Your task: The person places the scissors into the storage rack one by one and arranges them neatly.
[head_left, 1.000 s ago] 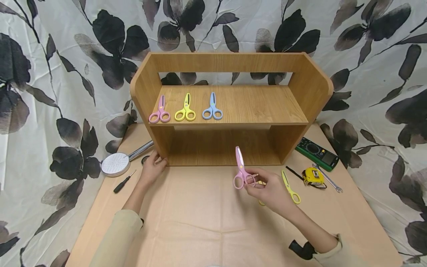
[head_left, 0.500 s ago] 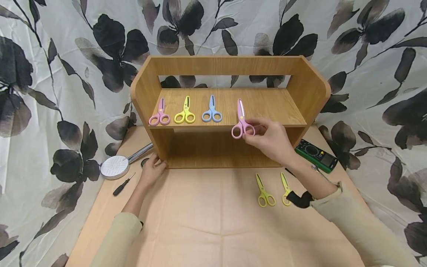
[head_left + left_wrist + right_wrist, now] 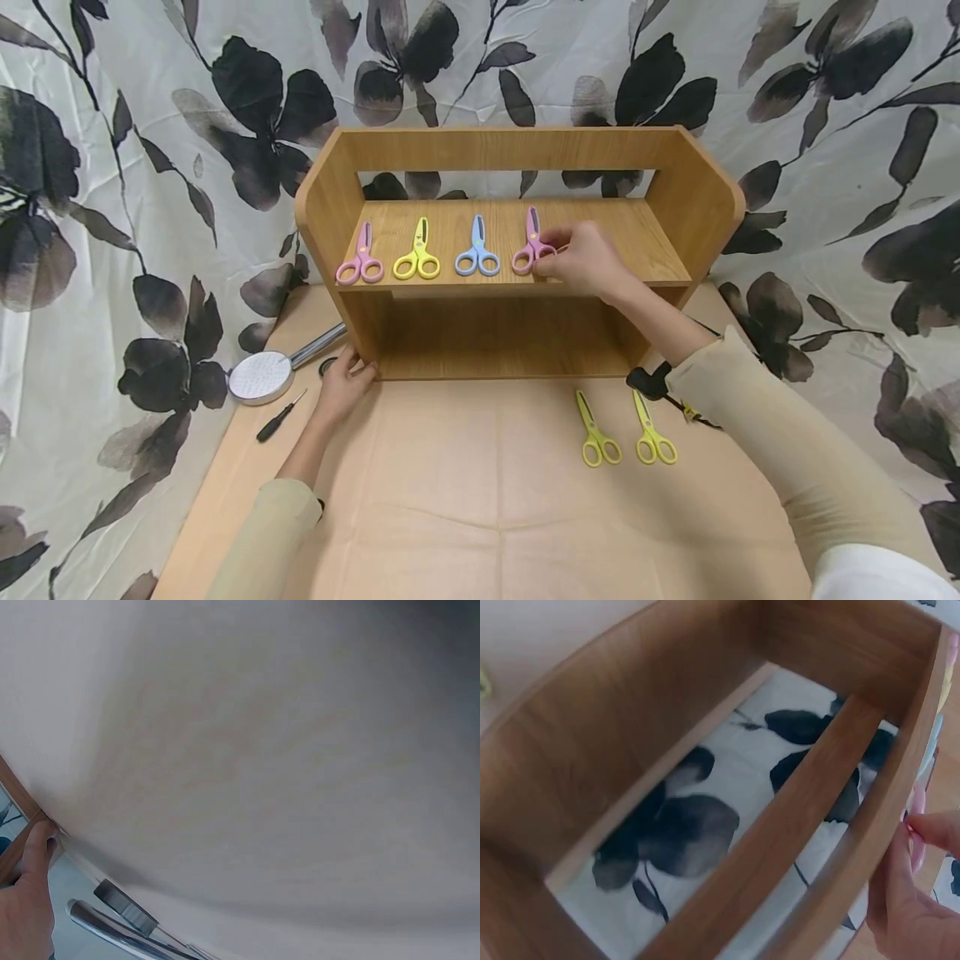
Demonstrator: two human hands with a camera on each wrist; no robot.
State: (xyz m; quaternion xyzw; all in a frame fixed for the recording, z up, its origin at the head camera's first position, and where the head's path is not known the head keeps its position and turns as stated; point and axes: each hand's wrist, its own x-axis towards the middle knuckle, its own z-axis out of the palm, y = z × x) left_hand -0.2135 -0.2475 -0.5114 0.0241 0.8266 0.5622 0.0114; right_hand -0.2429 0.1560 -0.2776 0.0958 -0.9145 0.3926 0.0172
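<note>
My right hand (image 3: 585,260) is over the upper board of a wooden shelf (image 3: 517,332). Its thumb and fingers pinch one handle ring of pink scissors (image 3: 531,237), whose blades point to the back. To their left, in a row on that board, lie blue scissors (image 3: 477,247), yellow scissors (image 3: 417,250) and another pair of pink scissors (image 3: 362,254). My left hand (image 3: 345,385) holds the shelf's lower left front corner. In the left wrist view its thumb (image 3: 36,851) lies along the wood. The right wrist view shows the fingers (image 3: 911,892) at the board's front edge.
Two yellow scissors (image 3: 597,429) lie on the table at front right. A shower head (image 3: 261,377) and a small screwdriver (image 3: 279,418) lie left of the shelf. My right sleeve (image 3: 765,433) mostly covers a tape measure (image 3: 690,412). A floral cloth (image 3: 480,75) hangs behind.
My right hand has lifted the pink scissors from in front of the shelf up to the upper board, right of the blue pair. My left hand stays at the corner.
</note>
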